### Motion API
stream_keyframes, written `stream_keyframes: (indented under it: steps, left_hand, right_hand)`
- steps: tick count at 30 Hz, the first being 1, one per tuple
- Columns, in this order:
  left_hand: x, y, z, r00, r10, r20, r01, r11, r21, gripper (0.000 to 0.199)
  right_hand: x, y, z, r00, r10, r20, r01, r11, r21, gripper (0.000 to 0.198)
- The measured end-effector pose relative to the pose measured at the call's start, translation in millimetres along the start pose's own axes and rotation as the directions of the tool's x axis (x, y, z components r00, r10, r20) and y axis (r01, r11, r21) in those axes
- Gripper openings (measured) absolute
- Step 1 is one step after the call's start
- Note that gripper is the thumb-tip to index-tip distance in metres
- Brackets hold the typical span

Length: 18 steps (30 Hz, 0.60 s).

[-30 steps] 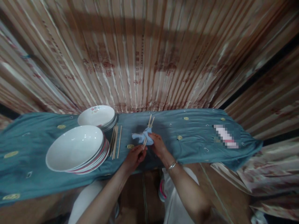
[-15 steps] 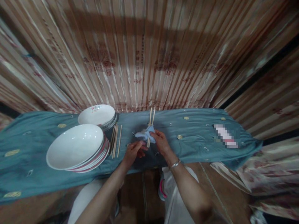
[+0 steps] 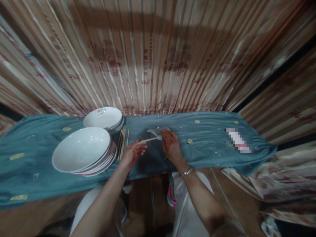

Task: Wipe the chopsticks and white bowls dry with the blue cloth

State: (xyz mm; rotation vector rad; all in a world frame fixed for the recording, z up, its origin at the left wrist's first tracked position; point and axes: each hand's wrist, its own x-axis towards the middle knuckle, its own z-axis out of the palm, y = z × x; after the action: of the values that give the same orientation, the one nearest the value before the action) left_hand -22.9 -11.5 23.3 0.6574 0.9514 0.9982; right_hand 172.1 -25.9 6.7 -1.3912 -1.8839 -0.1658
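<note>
My left hand (image 3: 134,153) is closed on one end of a pair of pale wooden chopsticks (image 3: 148,140), held almost level above the table. My right hand (image 3: 171,144) grips a light blue cloth (image 3: 156,132) around their other end. The far tips are hidden by the cloth and my right fingers. Left of my left hand, several more chopsticks (image 3: 120,144) lie side by side next to the bowls.
A stack of large white bowls (image 3: 81,149) with red-edged ones below stands at the left. Behind it is a stack of flowered dishes (image 3: 103,117). A blurred-out pale item (image 3: 238,140) lies at the right on the teal tablecloth (image 3: 202,154). A pleated curtain (image 3: 153,65) hangs behind.
The chopsticks have turned from pointing away from me to lying crosswise. My left hand, open before, has taken their left end. My right hand and the cloth now cover the right end.
</note>
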Motion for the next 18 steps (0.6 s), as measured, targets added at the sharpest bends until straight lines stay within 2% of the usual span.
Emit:
stream_keyframes:
  steps: [5, 8, 12, 15, 18]
  left_hand:
    - [-6.6, -4.1, 2.9, 0.989, -0.120, 0.089, 0.116, 0.992, 0.051, 0.035]
    - [-11.0, -8.5, 4.3, 0.981, -0.133, 0.144, 0.114, 0.984, 0.134, 0.037]
    - [-14.1, -11.1, 5.8, 0.979, -0.147, 0.141, 0.112, 0.966, 0.231, 0.041]
    - [-14.3, -8.8, 6.1, 0.987, -0.118, 0.106, 0.079, 0.946, 0.314, 0.046]
    - [-12.3, -5.6, 2.7, 0.995, -0.037, 0.088, 0.000, 0.923, 0.384, 0.045]
  right_hand:
    - [-3.7, -5.5, 0.4, 0.994, -0.063, 0.086, 0.066, 0.997, -0.030, 0.034]
    - [-4.5, -8.1, 1.7, 0.986, -0.084, 0.147, 0.090, 0.995, -0.041, 0.033]
    - [-3.4, -9.0, 3.8, 0.978, -0.109, 0.180, 0.122, 0.991, -0.063, 0.031]
    - [-1.9, -8.3, 5.5, 0.975, -0.126, 0.181, 0.144, 0.986, -0.086, 0.027]
    - [-0.8, -7.9, 8.1, 0.971, -0.155, 0.184, 0.178, 0.977, -0.115, 0.025]
